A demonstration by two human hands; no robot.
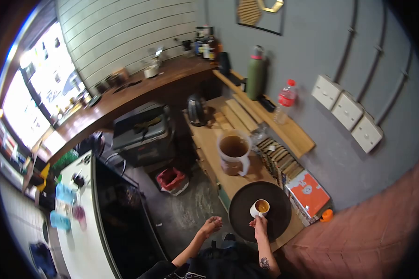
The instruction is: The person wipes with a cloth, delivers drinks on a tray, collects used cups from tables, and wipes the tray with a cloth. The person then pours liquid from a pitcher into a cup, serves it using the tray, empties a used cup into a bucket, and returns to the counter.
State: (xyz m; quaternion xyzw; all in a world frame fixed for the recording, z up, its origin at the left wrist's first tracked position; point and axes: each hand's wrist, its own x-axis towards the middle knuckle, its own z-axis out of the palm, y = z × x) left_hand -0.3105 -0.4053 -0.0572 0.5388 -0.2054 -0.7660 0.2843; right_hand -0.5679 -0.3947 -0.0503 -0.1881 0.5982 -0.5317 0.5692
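Note:
My right hand [260, 226] grips the handle of a small white cup [253, 210] holding brown coffee. The cup is over a round dark tray [241, 197]; I cannot tell whether its base touches the tray. In front of my body, to the left of the tray, my left hand [212, 225] hangs in the air with loosely curled fingers and nothing in it. A large translucent jug [232, 166] with brown liquid stands on the wooden counter [203, 135] just beyond the tray.
An orange-and-white box [308, 190] lies right of the tray, beside a row of packets [277, 158]. The wall shelf carries a green flask [254, 76] and a red-capped bottle [284, 103]. A red-lined bin [172, 180] sits on the floor, and a white-topped fridge [86, 237] stands left.

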